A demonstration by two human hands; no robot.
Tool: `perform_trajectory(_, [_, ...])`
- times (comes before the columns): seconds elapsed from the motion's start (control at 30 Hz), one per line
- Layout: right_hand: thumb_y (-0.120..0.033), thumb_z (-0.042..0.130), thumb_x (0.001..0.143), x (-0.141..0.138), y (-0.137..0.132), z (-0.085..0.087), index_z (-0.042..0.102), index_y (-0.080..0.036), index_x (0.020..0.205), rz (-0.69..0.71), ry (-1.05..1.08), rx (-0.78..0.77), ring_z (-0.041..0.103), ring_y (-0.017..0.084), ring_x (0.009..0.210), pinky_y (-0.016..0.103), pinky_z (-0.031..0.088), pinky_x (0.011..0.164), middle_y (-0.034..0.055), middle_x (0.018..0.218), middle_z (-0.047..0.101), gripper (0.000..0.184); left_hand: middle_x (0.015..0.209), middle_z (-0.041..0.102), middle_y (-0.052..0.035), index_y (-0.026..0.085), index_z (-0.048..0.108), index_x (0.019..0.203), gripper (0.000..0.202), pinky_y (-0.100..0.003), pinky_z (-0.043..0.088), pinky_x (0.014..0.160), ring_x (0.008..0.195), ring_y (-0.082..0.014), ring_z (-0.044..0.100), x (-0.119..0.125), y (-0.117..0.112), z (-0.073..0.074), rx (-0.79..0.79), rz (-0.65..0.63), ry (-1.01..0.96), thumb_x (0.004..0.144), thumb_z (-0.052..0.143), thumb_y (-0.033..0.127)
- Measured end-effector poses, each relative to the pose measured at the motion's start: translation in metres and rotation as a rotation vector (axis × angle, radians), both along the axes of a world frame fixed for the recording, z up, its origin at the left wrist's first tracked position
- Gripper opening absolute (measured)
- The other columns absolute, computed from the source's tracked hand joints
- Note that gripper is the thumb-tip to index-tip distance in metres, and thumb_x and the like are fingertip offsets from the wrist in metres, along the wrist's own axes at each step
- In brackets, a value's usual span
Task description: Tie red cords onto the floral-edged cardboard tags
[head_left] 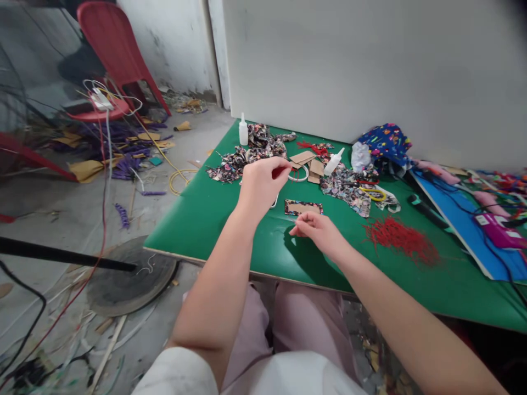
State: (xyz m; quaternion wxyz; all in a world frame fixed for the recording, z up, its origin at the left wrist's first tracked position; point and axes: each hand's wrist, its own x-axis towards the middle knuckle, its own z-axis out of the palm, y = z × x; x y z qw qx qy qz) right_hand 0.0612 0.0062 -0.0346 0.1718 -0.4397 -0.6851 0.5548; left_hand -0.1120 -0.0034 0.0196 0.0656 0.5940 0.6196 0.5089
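My left hand (263, 184) is raised over the green table, its thumb and fingertips pressed together in a pinch. What it holds, if anything, is too small to make out. Lower and to the right, my right hand (319, 230) has its fingers curled into a pinch too, with perhaps something thin and pale at the tips. Just beyond it lies a cardboard rectangle edged with flowered fabric (303, 208). A white ring (302, 174) is partly covered by my left hand. Behind are loose cardboard pieces (316, 168) and dark flowered fabric scraps (261, 144).
Two white squeeze bottles, one upright (243, 133) and one leaning (334, 162), are on the green table (185, 227). Yellow-handled scissors (374, 193), red threads (401, 238), a blue board (450, 225) and pink glue guns (438, 171) lie right. A red chair (111, 44) stands left.
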Motion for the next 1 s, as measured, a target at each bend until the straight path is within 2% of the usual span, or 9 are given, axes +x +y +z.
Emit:
perform_trajectory(0.1, [-0.035, 0.054, 0.077, 0.004, 0.001, 0.005, 0.047, -0.019, 0.077, -0.079, 0.087, -0.215, 0.049, 0.008, 0.04, 0.021, 0.042, 0.046, -0.0055, 0.052, 0.056, 0.018, 0.074, 0.07, -0.0001, 0.018, 0.071, 0.083, 0.017, -0.021, 0.044, 0.067, 0.063, -0.0099, 0.058, 0.0, -0.001, 0.0, 0.013, -0.016, -0.016, 0.078, 0.055, 0.021])
perform_trajectory(0.17, [-0.034, 0.055, 0.075, 0.006, 0.004, 0.01, 0.052, -0.018, 0.079, -0.105, 0.045, -0.19, 0.033, 0.003, 0.031, 0.016, 0.028, 0.035, -0.0075, 0.049, 0.051, 0.017, 0.074, 0.07, -0.0001, 0.018, 0.071, 0.084, 0.017, -0.022, 0.044, 0.067, 0.064, -0.01, 0.058, 0.0, -0.001, -0.001, 0.011, -0.033, -0.026, 0.078, 0.055, 0.02])
perform_trajectory(0.27, [-0.032, 0.054, 0.076, 0.012, 0.012, 0.023, 0.062, -0.014, 0.086, -0.136, -0.013, -0.118, 0.025, 0.001, 0.036, 0.015, 0.015, 0.034, -0.0034, 0.058, 0.055, 0.022, 0.073, 0.07, -0.0002, 0.018, 0.07, 0.082, 0.016, -0.022, 0.043, 0.067, 0.064, -0.0105, 0.059, 0.001, 0.0, -0.004, -0.017, -0.068, -0.014, 0.076, 0.055, 0.018])
perform_trajectory(0.5, [-0.045, 0.051, 0.08, 0.024, 0.029, 0.049, 0.065, -0.014, 0.101, -0.09, -0.057, -0.104, 0.023, 0.002, 0.041, 0.016, 0.014, 0.036, 0.0001, 0.067, 0.057, 0.04, 0.073, 0.069, -0.0011, 0.019, 0.07, 0.081, 0.017, -0.024, 0.042, 0.066, 0.064, -0.0119, 0.059, 0.007, 0.004, -0.008, -0.096, -0.151, 0.02, 0.076, 0.053, 0.02])
perform_trajectory(0.67, [-0.023, 0.055, 0.077, 0.031, 0.04, 0.066, 0.057, -0.016, 0.118, 0.087, -0.17, -0.038, 0.038, 0.004, 0.047, 0.017, 0.03, 0.039, 0.0029, 0.084, 0.065, 0.041, 0.072, 0.069, -0.0013, 0.017, 0.07, 0.079, 0.018, -0.022, 0.041, 0.062, 0.061, -0.011, 0.057, 0.013, 0.004, -0.005, -0.158, -0.217, 0.054, 0.075, 0.053, 0.017])
perform_trajectory(0.73, [-0.02, 0.053, 0.078, 0.033, 0.045, 0.075, 0.053, -0.015, 0.122, 0.122, -0.239, 0.031, 0.042, 0.005, 0.047, 0.018, 0.035, 0.041, 0.0048, 0.086, 0.068, 0.044, 0.07, 0.069, -0.0006, 0.018, 0.07, 0.078, 0.018, -0.022, 0.039, 0.059, 0.06, -0.0103, 0.057, 0.016, 0.003, -0.006, -0.183, -0.259, 0.061, 0.074, 0.053, 0.016])
perform_trajectory(0.8, [-0.021, 0.054, 0.077, 0.036, 0.05, 0.084, 0.054, -0.015, 0.119, 0.139, -0.349, 0.133, 0.047, 0.007, 0.044, 0.02, 0.037, 0.041, 0.0041, 0.077, 0.069, 0.042, 0.068, 0.068, 0.0004, 0.018, 0.07, 0.078, 0.018, -0.021, 0.038, 0.057, 0.058, -0.0096, 0.056, 0.019, 0.004, -0.007, -0.195, -0.313, 0.06, 0.074, 0.053, 0.015])
perform_trajectory(0.9, [-0.025, 0.054, 0.078, 0.037, 0.059, 0.094, 0.064, -0.017, 0.091, 0.142, -0.531, 0.379, 0.048, 0.008, 0.04, 0.022, 0.037, 0.042, 0.0013, 0.065, 0.067, 0.019, 0.066, 0.068, 0.0011, 0.019, 0.07, 0.076, 0.017, -0.021, 0.038, 0.055, 0.055, -0.0087, 0.054, 0.025, 0.005, -0.01, -0.192, -0.362, 0.037, 0.073, 0.054, 0.015])
perform_trajectory(1.0, [-0.027, 0.056, 0.077, 0.035, 0.066, 0.097, 0.065, -0.019, 0.073, 0.124, -0.551, 0.695, 0.054, 0.01, 0.051, 0.024, 0.037, 0.051, 0.0001, 0.069, 0.068, 0.013, 0.067, 0.068, 0.0009, 0.019, 0.07, 0.075, 0.017, -0.021, 0.038, 0.056, 0.056, -0.0088, 0.055, 0.031, 0.007, -0.011, -0.186, -0.371, 0.006, 0.074, 0.054, 0.017])
